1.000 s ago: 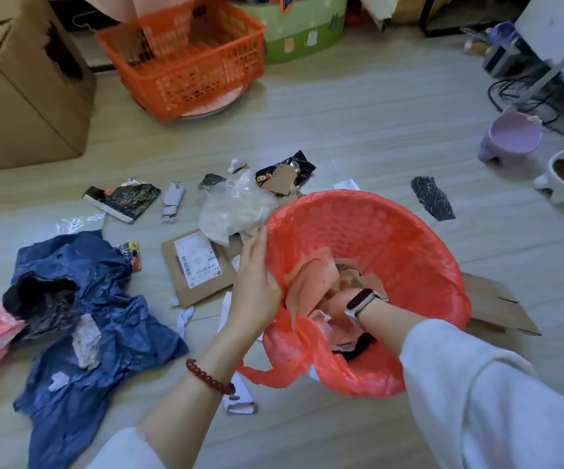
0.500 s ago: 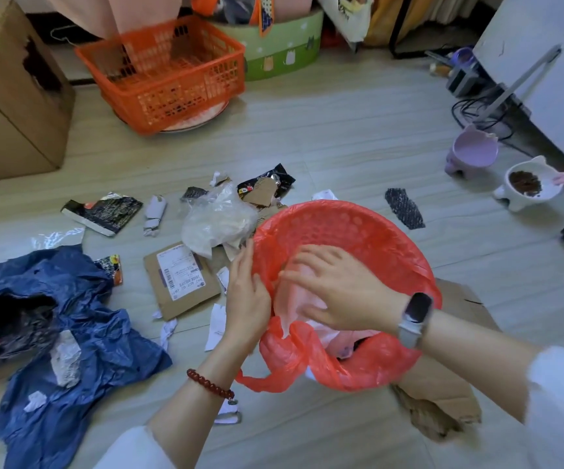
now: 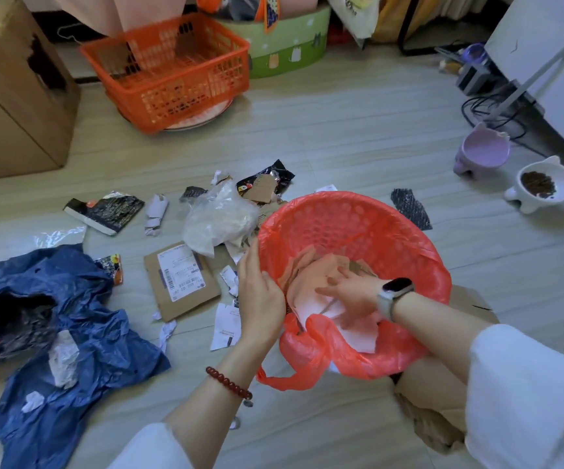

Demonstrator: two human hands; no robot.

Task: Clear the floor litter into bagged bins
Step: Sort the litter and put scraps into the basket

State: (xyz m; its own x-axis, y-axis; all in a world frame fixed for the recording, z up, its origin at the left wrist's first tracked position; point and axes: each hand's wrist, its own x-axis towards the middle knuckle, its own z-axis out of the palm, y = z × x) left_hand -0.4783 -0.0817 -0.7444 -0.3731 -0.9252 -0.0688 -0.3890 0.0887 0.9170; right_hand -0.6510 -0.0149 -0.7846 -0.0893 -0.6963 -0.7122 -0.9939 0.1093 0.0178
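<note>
On the wood-pattern floor [image 3: 341,137], my left hand [image 3: 263,292] grips the near-left rim of the round bin [image 3: 358,225], lined with a red plastic bag [image 3: 307,360], while my right hand [image 3: 351,294] reaches inside, fingers spread flat and pressing on the pale paper and cardboard scraps [image 3: 311,269] lying in it. One bag handle hangs loose over the bin's near edge. Litter lies just left of the bin: a clear plastic bag [image 3: 216,221], a cardboard mailer with a white label [image 3: 180,279], a black snack wrapper [image 3: 104,211] and white paper slips [image 3: 226,323]. A crumpled blue bag [image 3: 71,333] sprawls at far left, dark plastic and bits of paper caught in its folds. Flattened cardboard [image 3: 432,418] sits under the bin's right side. Behind, an orange basket [image 3: 169,69] stands beside a large cardboard box [image 3: 13,96]. At right, a white cat-shaped bowl [image 3: 541,189] holds brown kibble; what is in the purple bowl [image 3: 483,150] near it I cannot tell.
</note>
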